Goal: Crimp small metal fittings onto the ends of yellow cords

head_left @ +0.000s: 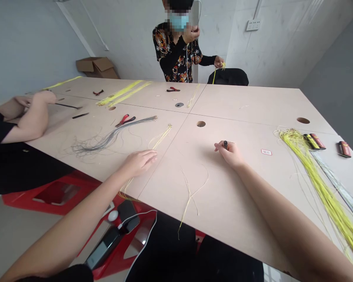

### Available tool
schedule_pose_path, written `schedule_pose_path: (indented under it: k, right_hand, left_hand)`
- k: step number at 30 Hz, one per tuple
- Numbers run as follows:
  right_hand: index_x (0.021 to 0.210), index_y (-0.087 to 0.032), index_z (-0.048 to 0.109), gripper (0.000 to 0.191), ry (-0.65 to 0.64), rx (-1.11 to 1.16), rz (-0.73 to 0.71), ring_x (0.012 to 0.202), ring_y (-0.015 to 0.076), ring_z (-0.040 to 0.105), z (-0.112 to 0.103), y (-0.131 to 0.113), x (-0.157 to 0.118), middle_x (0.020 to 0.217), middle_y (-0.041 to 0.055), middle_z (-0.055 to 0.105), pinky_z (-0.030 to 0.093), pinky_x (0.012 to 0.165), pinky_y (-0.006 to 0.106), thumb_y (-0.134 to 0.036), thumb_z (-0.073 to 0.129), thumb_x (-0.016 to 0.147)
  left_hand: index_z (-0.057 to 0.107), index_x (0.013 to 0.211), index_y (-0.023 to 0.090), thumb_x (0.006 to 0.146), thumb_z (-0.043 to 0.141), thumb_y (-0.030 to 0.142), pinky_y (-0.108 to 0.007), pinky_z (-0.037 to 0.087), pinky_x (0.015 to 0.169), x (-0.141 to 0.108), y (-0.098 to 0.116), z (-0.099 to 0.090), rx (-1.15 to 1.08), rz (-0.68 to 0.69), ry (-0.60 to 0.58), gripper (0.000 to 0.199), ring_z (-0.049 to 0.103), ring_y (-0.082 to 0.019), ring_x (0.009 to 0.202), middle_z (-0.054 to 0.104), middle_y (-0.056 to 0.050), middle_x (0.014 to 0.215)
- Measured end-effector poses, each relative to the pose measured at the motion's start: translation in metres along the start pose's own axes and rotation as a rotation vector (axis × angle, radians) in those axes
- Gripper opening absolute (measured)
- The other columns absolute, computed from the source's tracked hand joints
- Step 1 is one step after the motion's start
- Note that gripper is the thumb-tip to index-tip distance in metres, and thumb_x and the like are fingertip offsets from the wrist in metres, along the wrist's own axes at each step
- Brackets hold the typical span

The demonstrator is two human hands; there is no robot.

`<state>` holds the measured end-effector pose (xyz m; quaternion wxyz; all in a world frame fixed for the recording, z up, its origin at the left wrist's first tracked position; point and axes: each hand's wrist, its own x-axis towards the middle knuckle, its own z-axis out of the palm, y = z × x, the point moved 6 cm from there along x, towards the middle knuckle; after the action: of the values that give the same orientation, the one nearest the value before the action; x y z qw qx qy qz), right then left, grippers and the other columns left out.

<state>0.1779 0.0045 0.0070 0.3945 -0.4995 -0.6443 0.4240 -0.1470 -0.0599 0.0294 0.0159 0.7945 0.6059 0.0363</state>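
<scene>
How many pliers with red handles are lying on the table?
3: the near pliers beside a grey bundle; farther back, the left pliers and right pliers, flanking two yellow bundles.

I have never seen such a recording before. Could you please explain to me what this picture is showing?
There is no machine here: the two bare hands belong to a person wearing a camera on the head, so the picture looks forward and down from there. The right hand holds a dark pen-like tool. The left hand lies over a small bundle of pale yellow strands. On the table are also a grey bundle, pliers and, at the right, a large yellow bundle. One co-worker is across the table, another person at the left.
</scene>
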Motion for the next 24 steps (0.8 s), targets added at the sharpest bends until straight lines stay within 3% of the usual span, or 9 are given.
schedule_pose_path:
  k: [6, 10, 15, 20, 22, 24]
  right_hand:
    - [0.061, -0.018, 0.053, 0.034, -0.004, -0.018, -0.015, 0.048, 0.0084, 0.022, 0.001, 0.002, 0.001, 0.049, -0.0060, 0.024, 0.022, 0.052, 0.027, -0.045, 0.050, 0.081]
    - [0.061, -0.018, 0.053, 0.034, -0.012, -0.019, -0.025, 0.050, 0.0085, 0.023, 0.001, 0.002, 0.002, 0.050, -0.0060, 0.024, 0.024, 0.054, 0.027, -0.045, 0.050, 0.081]
    - [0.060, -0.017, 0.053, 0.035, -0.010, -0.029, -0.034, 0.051, 0.0091, 0.025, 0.002, 0.000, 0.002, 0.051, -0.0057, 0.024, 0.026, 0.055, 0.027, -0.046, 0.051, 0.079]
    - [0.060, -0.017, 0.053, 0.036, -0.028, -0.027, -0.026, 0.050, 0.0090, 0.024, 0.003, -0.001, 0.002, 0.051, -0.0061, 0.024, 0.024, 0.054, 0.027, -0.048, 0.050, 0.078]
    - [0.060, -0.018, 0.053, 0.036, -0.033, -0.026, -0.030, 0.050, 0.0090, 0.024, 0.003, 0.000, 0.002, 0.051, -0.0061, 0.024, 0.023, 0.054, 0.028, -0.049, 0.050, 0.078]
    - [0.060, -0.018, 0.053, 0.036, -0.033, -0.028, -0.037, 0.050, 0.0090, 0.024, 0.003, 0.001, 0.003, 0.051, -0.0061, 0.024, 0.023, 0.053, 0.028, -0.050, 0.050, 0.078]
  left_hand:
    - [0.067, 0.099, 0.026, 0.086, 0.038, 0.039, -0.031, 0.050, 0.077, 0.011, -0.022, -0.008, 0.074, -0.182, -0.004, 0.035, 0.064, -0.020, 0.101, 0.067, 0.002, 0.117]
    - [0.067, 0.090, 0.024, 0.083, 0.041, 0.032, -0.031, 0.048, 0.069, 0.016, -0.028, -0.011, 0.116, -0.312, 0.059, 0.029, 0.065, -0.022, 0.092, 0.070, 0.000, 0.107]
    - [0.065, 0.085, 0.021, 0.081, 0.042, 0.029, -0.028, 0.048, 0.077, 0.021, 0.004, -0.013, -0.016, -0.157, 0.174, 0.024, 0.062, -0.019, 0.098, 0.068, -0.003, 0.107]
    - [0.064, 0.084, 0.021, 0.079, 0.048, 0.030, -0.030, 0.049, 0.080, 0.040, 0.030, -0.007, -0.144, -0.150, 0.090, 0.020, 0.063, -0.018, 0.090, 0.069, -0.002, 0.098]
    - [0.064, 0.093, 0.019, 0.080, 0.049, 0.031, -0.031, 0.049, 0.082, 0.051, 0.033, 0.000, -0.156, -0.206, 0.021, 0.023, 0.063, -0.019, 0.092, 0.069, -0.005, 0.102]
    - [0.062, 0.104, 0.016, 0.083, 0.048, 0.035, -0.034, 0.047, 0.091, 0.061, 0.038, 0.005, -0.101, -0.202, 0.028, 0.032, 0.061, -0.022, 0.103, 0.065, -0.009, 0.115]
